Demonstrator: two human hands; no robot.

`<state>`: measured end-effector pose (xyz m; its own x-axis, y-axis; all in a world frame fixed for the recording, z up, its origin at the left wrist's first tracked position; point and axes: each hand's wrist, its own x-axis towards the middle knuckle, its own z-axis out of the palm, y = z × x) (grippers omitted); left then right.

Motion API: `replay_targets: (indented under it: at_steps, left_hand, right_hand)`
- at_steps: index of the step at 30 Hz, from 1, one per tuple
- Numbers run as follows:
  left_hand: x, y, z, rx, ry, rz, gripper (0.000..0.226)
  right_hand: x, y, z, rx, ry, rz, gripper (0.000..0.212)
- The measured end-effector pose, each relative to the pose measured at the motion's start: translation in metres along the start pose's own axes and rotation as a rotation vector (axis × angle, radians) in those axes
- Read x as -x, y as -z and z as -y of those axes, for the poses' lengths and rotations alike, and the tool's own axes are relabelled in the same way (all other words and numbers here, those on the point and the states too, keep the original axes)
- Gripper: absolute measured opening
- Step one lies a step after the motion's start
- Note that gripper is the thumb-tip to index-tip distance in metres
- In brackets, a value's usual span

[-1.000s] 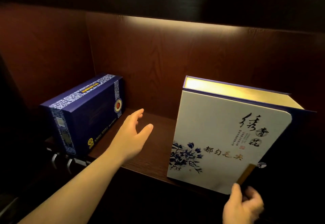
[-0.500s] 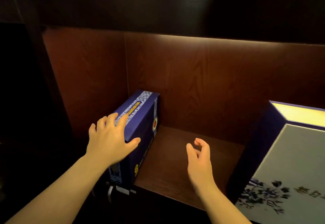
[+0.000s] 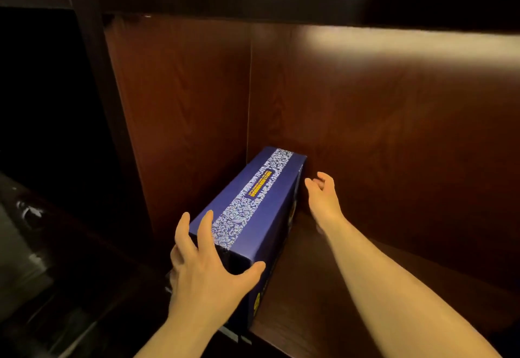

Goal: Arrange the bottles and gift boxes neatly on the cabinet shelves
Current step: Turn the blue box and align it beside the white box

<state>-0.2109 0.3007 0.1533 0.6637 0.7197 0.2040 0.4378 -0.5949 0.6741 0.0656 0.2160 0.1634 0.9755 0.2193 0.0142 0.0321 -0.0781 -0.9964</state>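
A long dark-blue gift box [image 3: 253,206] with a white patterned band and gold lettering stands on edge on the wooden shelf [image 3: 323,287], in the left rear corner of the compartment. My left hand [image 3: 205,267] clasps its near end, fingers over the top edge and thumb on the right face. My right hand [image 3: 323,197] is by the box's far right end with fingers curled and apart; whether it touches the box I cannot tell. The white floral box is out of view.
The cabinet's left side panel [image 3: 183,121] and back panel [image 3: 380,132] close the box in. A lit strip runs under the upper shelf [image 3: 408,40]. Bare shelf boards stretch to the right. Dark, unclear surfaces lie to the left, outside the cabinet.
My view swung left, and the white floral box left the frame. My left hand slid to the blue box's near end and gripped it. My right hand reached forward to its far end.
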Motion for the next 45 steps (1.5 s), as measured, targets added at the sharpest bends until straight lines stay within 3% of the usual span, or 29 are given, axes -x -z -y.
replay_targets:
  at_steps: [7,14,19,24,31,36,39,41,45]
  left_hand:
    - [0.009,-0.017,0.002,0.2,0.123,-0.09,0.141]
    - [0.013,-0.023,-0.007,0.264,0.148,-0.168,0.138]
    - [0.008,-0.023,-0.006,0.329,0.124,-0.212,0.149]
    - [0.003,-0.02,0.004,0.499,0.086,-0.152,0.147]
    - [-0.016,-0.015,0.022,0.615,0.08,-0.046,0.125]
    - [-0.035,-0.016,0.038,0.63,0.038,-0.068,0.082]
    - [-0.045,-0.013,0.044,0.631,-0.014,-0.049,0.057]
    - [-0.052,-0.013,0.046,0.637,-0.032,-0.033,0.051]
    - [-0.063,-0.013,0.048,0.66,-0.016,0.01,0.05]
  right_hand:
    - [-0.075,-0.03,-0.001,-0.161,-0.135,0.094,0.059]
    - [-0.091,-0.037,-0.007,-0.258,-0.194,0.131,0.041]
    - [-0.088,-0.026,-0.009,-0.3,-0.161,0.106,0.028]
    - [-0.076,-0.001,-0.018,-0.307,-0.165,0.033,0.043]
    - [-0.026,0.048,-0.03,-0.302,-0.104,-0.19,0.06]
    - [0.025,0.072,-0.032,-0.232,-0.086,-0.303,0.064]
    - [0.061,0.087,-0.033,-0.2,-0.065,-0.365,0.048]
    - [0.083,0.095,-0.034,-0.175,-0.048,-0.407,0.036]
    - [0.121,0.109,-0.037,-0.119,-0.074,-0.434,0.049]
